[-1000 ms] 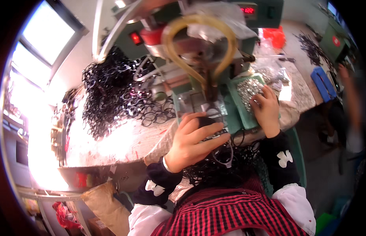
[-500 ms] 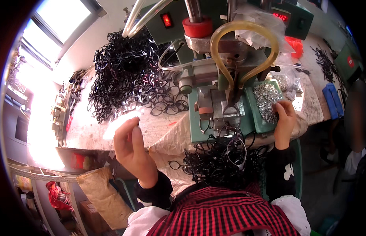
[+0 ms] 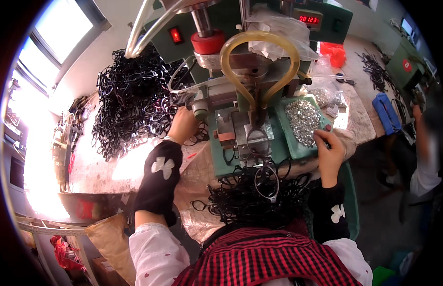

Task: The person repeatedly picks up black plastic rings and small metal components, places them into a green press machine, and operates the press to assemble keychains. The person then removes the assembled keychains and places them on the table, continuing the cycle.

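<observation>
My left hand (image 3: 184,125) reaches to the edge of a large heap of black eyeglass frames (image 3: 131,95), beside the machine's cylinder knob. Its fingertips are hidden there. At the near right edge of a green tray (image 3: 289,127) my right hand (image 3: 332,155) is closed, thumb and fingers together; anything between them is too small to name. Small shiny metal pieces (image 3: 302,121) fill the tray. Under the head of the green press (image 3: 226,119) sits an eyeglass frame (image 3: 257,152), one round rim upright; another rim (image 3: 267,182) stands just below it, above my lap.
More black eyeglass frames (image 3: 240,198) lie piled on my lap. A yellow hose (image 3: 295,52) loops in front of the press. Plastic bags (image 3: 326,95) and a blue case (image 3: 386,113) lie to the right. Another person's arm (image 3: 421,138) shows at the far right.
My left hand has moved from above the table's front edge, forward and right to the frame heap. My right hand stays by the tray, its fingers now nearer the tray's edge. The view has shifted.
</observation>
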A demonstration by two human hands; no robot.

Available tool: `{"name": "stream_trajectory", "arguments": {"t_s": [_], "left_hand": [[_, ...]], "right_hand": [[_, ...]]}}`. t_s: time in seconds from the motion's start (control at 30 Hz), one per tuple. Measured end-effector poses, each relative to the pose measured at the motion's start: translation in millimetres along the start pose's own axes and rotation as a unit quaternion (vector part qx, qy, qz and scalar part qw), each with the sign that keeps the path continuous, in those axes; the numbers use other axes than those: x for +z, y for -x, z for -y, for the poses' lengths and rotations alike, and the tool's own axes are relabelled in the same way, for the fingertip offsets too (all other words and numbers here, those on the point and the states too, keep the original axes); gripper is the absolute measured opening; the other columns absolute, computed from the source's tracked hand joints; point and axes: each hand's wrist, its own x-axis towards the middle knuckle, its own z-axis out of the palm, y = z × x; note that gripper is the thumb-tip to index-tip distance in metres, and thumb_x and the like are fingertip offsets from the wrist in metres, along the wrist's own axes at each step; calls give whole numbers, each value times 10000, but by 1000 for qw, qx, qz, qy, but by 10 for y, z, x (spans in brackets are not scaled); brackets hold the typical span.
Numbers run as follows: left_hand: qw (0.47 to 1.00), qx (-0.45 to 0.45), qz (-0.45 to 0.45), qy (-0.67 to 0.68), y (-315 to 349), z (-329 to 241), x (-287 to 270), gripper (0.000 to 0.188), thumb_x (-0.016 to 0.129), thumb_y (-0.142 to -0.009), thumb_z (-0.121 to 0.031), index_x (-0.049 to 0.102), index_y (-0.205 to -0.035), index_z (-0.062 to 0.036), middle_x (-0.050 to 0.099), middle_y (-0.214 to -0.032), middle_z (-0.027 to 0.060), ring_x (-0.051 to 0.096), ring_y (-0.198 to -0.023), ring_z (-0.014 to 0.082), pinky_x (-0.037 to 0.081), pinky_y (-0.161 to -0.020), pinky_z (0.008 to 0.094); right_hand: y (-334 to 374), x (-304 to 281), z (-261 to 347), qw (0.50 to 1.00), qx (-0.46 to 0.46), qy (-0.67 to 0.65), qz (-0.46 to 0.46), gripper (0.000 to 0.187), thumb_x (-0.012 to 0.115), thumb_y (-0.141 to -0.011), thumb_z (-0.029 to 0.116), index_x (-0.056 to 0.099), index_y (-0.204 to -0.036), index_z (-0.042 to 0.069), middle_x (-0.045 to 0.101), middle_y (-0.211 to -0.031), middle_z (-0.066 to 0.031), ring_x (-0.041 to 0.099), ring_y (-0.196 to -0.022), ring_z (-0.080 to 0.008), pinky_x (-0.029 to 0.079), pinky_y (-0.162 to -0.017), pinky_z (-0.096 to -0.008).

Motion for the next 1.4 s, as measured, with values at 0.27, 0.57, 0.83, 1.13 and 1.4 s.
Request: {"name": "stream_trajectory", "arguments": {"t_s": [0.27,0.57,0.83,1.13,1.4], "left_hand": [[627,-275,-272,677,376,-532,-807,493,553,-991,-11,390,-1452,-71,584,-999,58,640,-891,214,571,-885,406],[536,-313,-294,726,528,-1573,-1038,255,511,-1099,-281,543,-1245,-75,579,-992,38,566,-851,178,483,-766,329],[862,50,-374,340,37,-2066,-1953,266,500,-1080,-218,524,-1245,-10,600,-1158,185,588,-1018,255,548,-839,412],[805,43,-379,455,-85,-1935,-1836,219,511,-1083,-182,527,-1244,-35,608,-1211,213,609,-1071,281,569,-867,439],[837,58,-345,421,-9,-2022,-1895,202,488,-1064,-123,530,-1221,-2,598,-1175,221,610,-1075,304,583,-837,465]], "right_hand": [[31,-96,585,993,-111,22,38,124,752,-818,-23,744,-939,2,746,-909,-93,709,-848,-212,530,-778,-319],[-237,609,907,967,26,-225,119,123,740,-854,34,749,-972,-1,737,-884,-102,710,-825,-199,531,-754,-304],[-20,871,1143,963,-74,-251,65,373,804,-806,-8,652,-1147,-15,718,-919,-75,685,-810,-155,524,-768,-289],[-144,902,1057,956,-164,-231,71,492,818,-797,-10,592,-1233,-18,712,-955,-69,689,-823,-125,521,-770,-259],[-106,418,1463,844,163,-449,245,501,668,-884,-2,517,-1362,-25,682,-1236,-128,657,-1091,-194,486,-978,-331]]}}
